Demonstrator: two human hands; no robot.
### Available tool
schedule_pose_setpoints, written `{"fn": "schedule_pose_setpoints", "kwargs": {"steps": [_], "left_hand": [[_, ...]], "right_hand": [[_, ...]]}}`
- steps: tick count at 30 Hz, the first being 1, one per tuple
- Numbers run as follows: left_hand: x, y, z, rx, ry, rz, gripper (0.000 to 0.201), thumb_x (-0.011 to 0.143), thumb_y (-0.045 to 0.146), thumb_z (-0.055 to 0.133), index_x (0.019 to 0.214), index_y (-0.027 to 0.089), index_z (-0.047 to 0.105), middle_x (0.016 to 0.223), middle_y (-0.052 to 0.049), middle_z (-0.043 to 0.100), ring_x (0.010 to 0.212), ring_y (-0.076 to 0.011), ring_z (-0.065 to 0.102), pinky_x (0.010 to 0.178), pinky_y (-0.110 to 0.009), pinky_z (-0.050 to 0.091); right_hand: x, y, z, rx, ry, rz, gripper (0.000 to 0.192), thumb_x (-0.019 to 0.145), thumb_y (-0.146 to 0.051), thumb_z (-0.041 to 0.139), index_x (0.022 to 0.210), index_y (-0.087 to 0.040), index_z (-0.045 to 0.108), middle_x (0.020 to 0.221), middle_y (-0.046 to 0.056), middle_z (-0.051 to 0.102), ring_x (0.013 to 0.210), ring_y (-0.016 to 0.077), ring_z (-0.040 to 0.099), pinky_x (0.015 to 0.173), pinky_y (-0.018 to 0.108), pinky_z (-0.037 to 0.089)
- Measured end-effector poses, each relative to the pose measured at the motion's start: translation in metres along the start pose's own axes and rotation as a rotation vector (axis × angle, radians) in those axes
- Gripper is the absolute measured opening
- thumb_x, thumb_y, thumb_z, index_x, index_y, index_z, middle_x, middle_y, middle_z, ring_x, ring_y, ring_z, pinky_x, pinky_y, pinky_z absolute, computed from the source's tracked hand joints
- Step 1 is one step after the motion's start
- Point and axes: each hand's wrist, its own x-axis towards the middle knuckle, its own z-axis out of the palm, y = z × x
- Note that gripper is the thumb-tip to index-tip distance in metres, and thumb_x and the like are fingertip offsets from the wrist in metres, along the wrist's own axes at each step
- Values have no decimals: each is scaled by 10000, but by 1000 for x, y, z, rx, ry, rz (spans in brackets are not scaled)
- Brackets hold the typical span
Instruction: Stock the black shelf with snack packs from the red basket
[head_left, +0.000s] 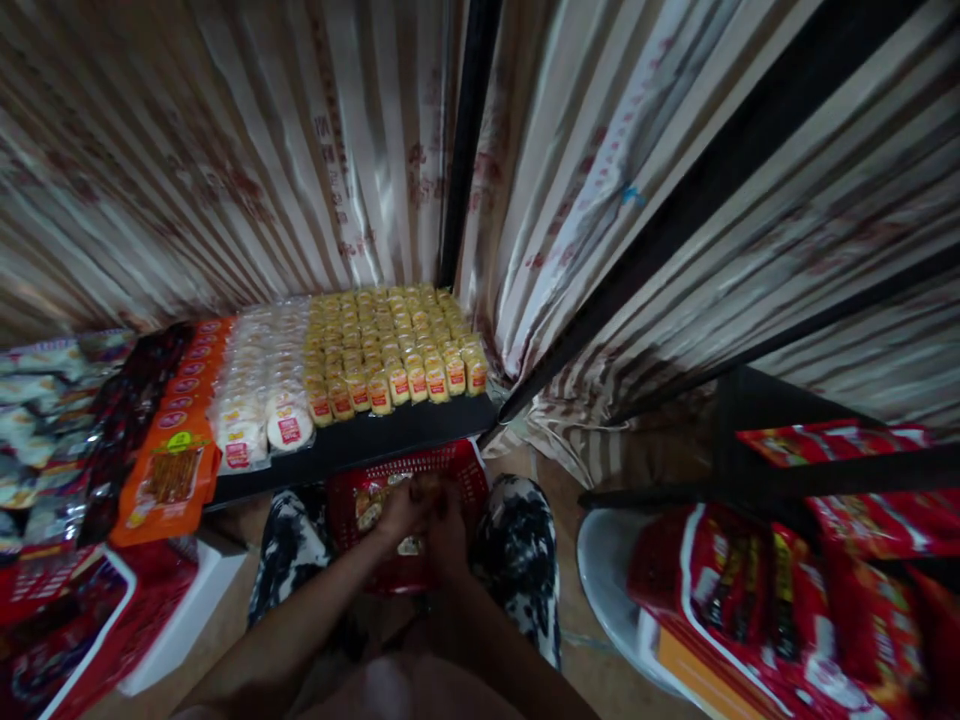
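A red plastic basket (474, 470) stands between my knees, with small wrapped packets (369, 508) inside. My left hand (403, 508) and my right hand (448, 525) meet over it, their fingers closed and nearly touching. Whatever they hold is too dark and blurred to name. Just beyond the basket, on a black shelf (349, 444), several rows of yellow wrapped snacks (397, 345) stand packed tightly. To their left are round white wrapped snacks (289, 420) in clear plastic.
Orange snack bags (169, 475) and dark packets (124, 430) fill the shelf's left part. Red packets (795, 590) overflow a container at right, beside a pale basin (607, 580). A black post (630, 220) slants before the striped curtain (360, 150). A white box (180, 610) stands lower left.
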Motion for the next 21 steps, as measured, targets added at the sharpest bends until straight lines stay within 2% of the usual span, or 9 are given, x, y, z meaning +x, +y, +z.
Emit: {"fn": "schedule_pose_setpoints", "kwargs": {"steps": [4, 10, 13, 16, 21], "left_hand": [[-14, 21, -9, 176, 44, 102, 47, 749, 202, 559, 769, 172, 530, 674, 23, 584, 648, -120, 547, 590, -216, 367], [-25, 59, -21, 132, 108, 302, 104, 747, 237, 552, 840, 202, 521, 693, 52, 563, 631, -95, 526, 596, -196, 374], [-19, 80, -26, 71, 163, 371, 108, 743, 242, 546, 838, 200, 518, 667, 64, 530, 594, -81, 500, 584, -187, 377], [-8, 100, -30, -1, 216, 425, 131, 747, 248, 538, 865, 193, 528, 710, 51, 544, 608, -77, 511, 597, -186, 400], [11, 131, -33, -27, 329, 409, 172, 750, 218, 546, 920, 190, 549, 778, 25, 588, 655, -85, 551, 656, -201, 440]], "right_hand": [[-3, -9, -13, 6, -3, -47, 433, 739, -258, 472, 1147, -158, 578, 1146, 128, 624, 1092, 244, 564, 938, 403, 437], [12, -40, -30, -63, 51, -151, 449, 799, -327, 436, 1185, -120, 537, 1134, 163, 617, 1052, 268, 564, 911, 448, 439], [30, -61, -36, -85, 81, -269, 474, 813, -324, 434, 1228, -103, 493, 1182, 172, 586, 1086, 268, 533, 927, 448, 422], [51, -82, -40, -120, 114, -327, 477, 821, -281, 413, 1264, -110, 459, 1211, 158, 565, 1111, 262, 504, 947, 443, 405], [77, -104, -43, -167, 160, -394, 488, 828, -229, 405, 1303, -116, 420, 1266, 148, 511, 1167, 253, 444, 997, 445, 360]]}}
